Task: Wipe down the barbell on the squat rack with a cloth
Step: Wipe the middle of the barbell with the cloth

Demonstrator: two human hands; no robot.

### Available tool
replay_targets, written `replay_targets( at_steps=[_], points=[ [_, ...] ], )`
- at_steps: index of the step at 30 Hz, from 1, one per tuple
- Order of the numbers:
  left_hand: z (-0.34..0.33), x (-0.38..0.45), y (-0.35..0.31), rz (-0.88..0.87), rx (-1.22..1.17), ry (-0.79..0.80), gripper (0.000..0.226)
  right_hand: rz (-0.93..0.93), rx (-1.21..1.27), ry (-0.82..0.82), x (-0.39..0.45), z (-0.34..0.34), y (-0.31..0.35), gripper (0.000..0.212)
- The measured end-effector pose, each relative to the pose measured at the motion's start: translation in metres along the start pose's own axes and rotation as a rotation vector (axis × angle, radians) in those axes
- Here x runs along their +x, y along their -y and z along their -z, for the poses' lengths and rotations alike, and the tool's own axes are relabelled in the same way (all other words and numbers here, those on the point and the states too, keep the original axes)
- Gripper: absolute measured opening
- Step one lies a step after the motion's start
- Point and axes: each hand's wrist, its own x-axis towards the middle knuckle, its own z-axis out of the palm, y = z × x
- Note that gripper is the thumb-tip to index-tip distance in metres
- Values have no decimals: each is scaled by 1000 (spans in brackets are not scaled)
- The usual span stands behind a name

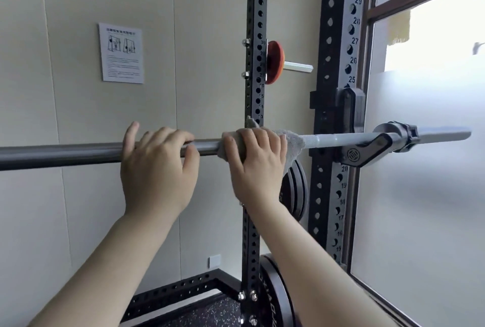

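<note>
A grey steel barbell (65,154) runs across the view and rests in a black J-hook (367,151) on the right rack upright (338,38). My left hand (157,166) is wrapped over the bare bar near its middle. Just to its right, my right hand (258,161) presses a grey cloth (292,141) around the bar. The cloth sticks out past my fingers toward the J-hook. The bar's sleeve end (443,136) pokes out to the right of the rack.
A second black perforated upright (256,77) stands behind the bar with a red plate (274,61) on a peg. Black weight plates (295,190) hang lower down. A frosted window (425,169) fills the right side. A paper notice (121,52) hangs on the wall.
</note>
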Motion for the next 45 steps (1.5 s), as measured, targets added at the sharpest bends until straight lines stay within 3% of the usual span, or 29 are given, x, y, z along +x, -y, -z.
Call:
replay_targets(
  at_steps=[2, 3, 5, 8, 10, 13, 15, 17, 20, 23, 26, 29, 32, 35, 36, 38, 41, 43, 45],
  points=[
    [0, 5, 1, 8, -7, -16, 29, 150, -83, 60, 9, 13, -34, 40],
    [1, 8, 3, 8, -7, -15, 30, 130, -113, 74, 16, 19, -51, 42],
    [2, 14, 7, -4, -6, 3, 32, -41, -114, 46, 29, 29, -78, 47],
    [-2, 21, 3, -42, -38, 1, 32, -314, -71, -56, 38, 20, -75, 35],
    [-9, 20, -9, -88, -93, 35, 25, -360, -42, -71, 32, 8, -48, 32],
    [-22, 17, -29, -163, -100, 76, 26, -34, -38, -57, 1, 1, -28, 34],
    [-29, 14, -33, -173, -96, 77, 27, 171, -105, 47, 4, 16, -51, 42],
    [-33, 12, -32, -166, -100, 38, 21, 208, -202, 115, 18, 32, -88, 48],
    [-35, 12, -32, -126, -124, -27, 17, -51, -185, 43, 44, 42, -123, 47],
    [-38, 13, -40, -54, -122, -84, 16, -268, -95, -56, 46, 21, -104, 35],
    [-42, 12, -44, 9, -102, -131, 16, 18, -80, -35, 26, 16, -96, 36],
    [-46, 13, -46, 13, -98, -164, 19, 254, -141, 89, 39, 40, -143, 45],
    [-50, 15, -47, 31, -90, -198, 18, -22, -112, -5, 57, 48, -173, 52],
    [-54, 15, -54, 91, -73, -239, 16, -293, -9, -140, 47, 22, -138, 45],
    [-54, 15, -56, 111, -69, -248, 16, -241, 27, -162, 38, 12, -120, 42],
    [-55, 15, -58, 132, -63, -254, 16, 34, 43, -166, 20, 5, -102, 37],
    [-55, 15, -55, 111, -57, -257, 16, 356, 18, -67, 27, 21, -138, 38],
    [-56, 15, -55, 115, -64, -260, 16, 265, -16, -112, 40, 31, -168, 38],
    [-58, 16, -59, 144, -56, -278, 16, -52, 58, -245, 51, 29, -168, 34]
  ],
)
